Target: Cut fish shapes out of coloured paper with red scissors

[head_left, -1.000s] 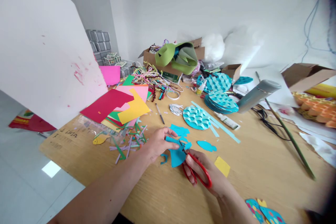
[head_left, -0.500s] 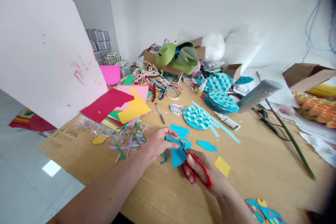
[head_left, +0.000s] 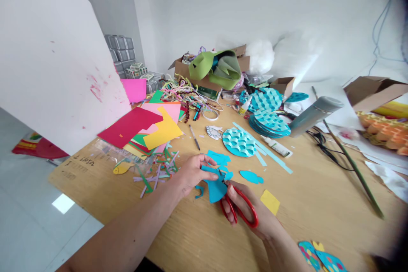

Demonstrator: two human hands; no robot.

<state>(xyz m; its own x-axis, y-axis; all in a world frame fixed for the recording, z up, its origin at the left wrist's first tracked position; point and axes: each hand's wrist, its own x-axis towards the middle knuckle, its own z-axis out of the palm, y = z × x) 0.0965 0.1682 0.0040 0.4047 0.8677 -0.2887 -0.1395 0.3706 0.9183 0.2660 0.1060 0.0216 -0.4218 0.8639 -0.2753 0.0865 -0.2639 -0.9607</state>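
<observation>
My left hand (head_left: 195,175) pinches a piece of blue paper (head_left: 217,191) between thumb and fingers, low over the table. Red-handled scissors (head_left: 246,205) are in my right hand (head_left: 251,208), their blades at the paper near my left thumb. Blue paper scraps (head_left: 219,158) lie just beyond the fingers, and a curled blue offcut (head_left: 199,192) rests below my left hand. To the right is a blue fish-shaped cutout (head_left: 251,177). A yellow paper piece (head_left: 270,202) lies beside my right hand.
Coloured paper sheets (head_left: 134,125) and narrow paper strips (head_left: 157,174) cover the left side. Beyond my hands are a pen (head_left: 194,137), a scalloped blue disc (head_left: 239,143) and a glue bottle (head_left: 276,147). A grey flask (head_left: 314,117) and a long green stick (head_left: 353,170) stand and lie at right.
The scissors' handles have spread very slightly, with the blades still at the blue paper. My left hand keeps the same hold; everything else looks unmoved.
</observation>
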